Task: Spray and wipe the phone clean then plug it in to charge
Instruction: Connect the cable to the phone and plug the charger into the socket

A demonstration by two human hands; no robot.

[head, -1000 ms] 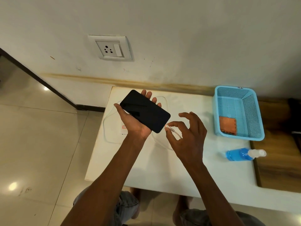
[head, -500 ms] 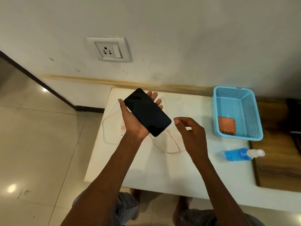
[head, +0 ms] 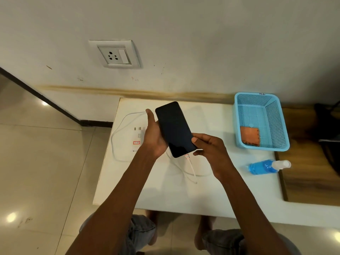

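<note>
I'm hovering over the white table [head: 230, 190], with the blue basket [head: 282, 144] and spray bottle [head: 266, 166] sitting off to the right. My left hand [head: 153, 137] is cradling the phone [head: 174, 128] above the tabletop, fingers wrapped behind it. My right hand [head: 209, 146] is pinching the phone's lower corner. The cable [head: 189, 161] is meeting the bottom port; I'm judging it wants a straight, steady push, no wiggling. The adapter [head: 137, 138] is lying unplugged.
</note>
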